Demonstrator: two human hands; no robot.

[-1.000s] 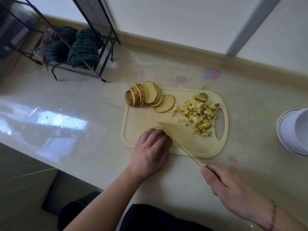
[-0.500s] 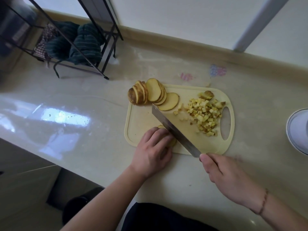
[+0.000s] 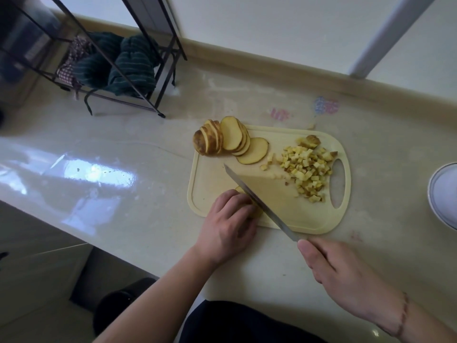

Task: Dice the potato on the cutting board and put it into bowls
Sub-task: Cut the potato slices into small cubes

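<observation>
A pale yellow cutting board [image 3: 212, 167] lies on the counter. A fanned stack of potato slices [image 3: 222, 141] rests at its far left corner, and a pile of diced potato [image 3: 305, 169] lies by the handle hole on the right. My left hand [image 3: 228, 225] presses down on a potato slice [image 3: 239, 189] at the board's near edge, hiding most of it. My right hand [image 3: 346, 280] grips the handle of a knife [image 3: 262, 201]. Its blade slants across the board right beside my left fingers.
A white bowl [image 3: 442, 194] stands at the right edge of view, cut off by the frame. A black wire rack [image 3: 138, 78] holding dark striped cloths stands at the far left against the wall. The counter's front edge runs diagonally at lower left.
The knife rose and tilted half a second ago, then came back down next to my left fingers. My left hand stayed on the slice.
</observation>
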